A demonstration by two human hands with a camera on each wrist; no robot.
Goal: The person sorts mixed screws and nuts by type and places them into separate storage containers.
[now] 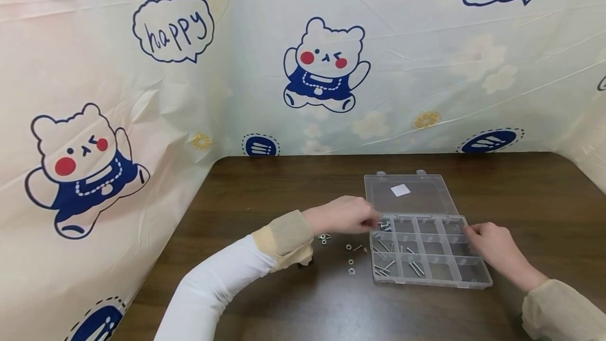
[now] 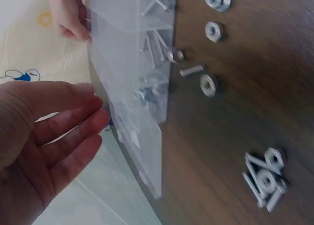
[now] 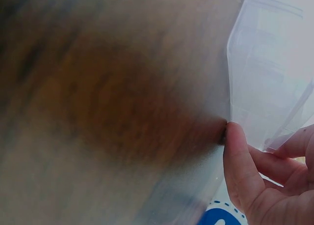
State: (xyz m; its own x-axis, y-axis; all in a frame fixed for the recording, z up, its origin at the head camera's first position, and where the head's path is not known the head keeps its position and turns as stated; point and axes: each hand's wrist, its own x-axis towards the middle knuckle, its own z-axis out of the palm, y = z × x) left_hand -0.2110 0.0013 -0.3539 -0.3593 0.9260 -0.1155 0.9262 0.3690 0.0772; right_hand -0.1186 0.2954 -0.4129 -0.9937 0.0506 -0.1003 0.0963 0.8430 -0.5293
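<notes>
A clear plastic compartment box lies on the table with its lid folded back. My left hand hovers at the back-left compartment, where small metal hardware sits. In the left wrist view its thumb and fingers are loosely bent, with nothing visible between them. My right hand pinches the box's right wall, thumb on the outside. Screws lie in several compartments at the left and middle. Left of the box, loose nuts and a short screw lie on the wood.
A small pile of screws and nuts lies farther left on the brown table, partly behind the left forearm in the head view. A white square label shows on the lid. Printed cloth hangs behind the table.
</notes>
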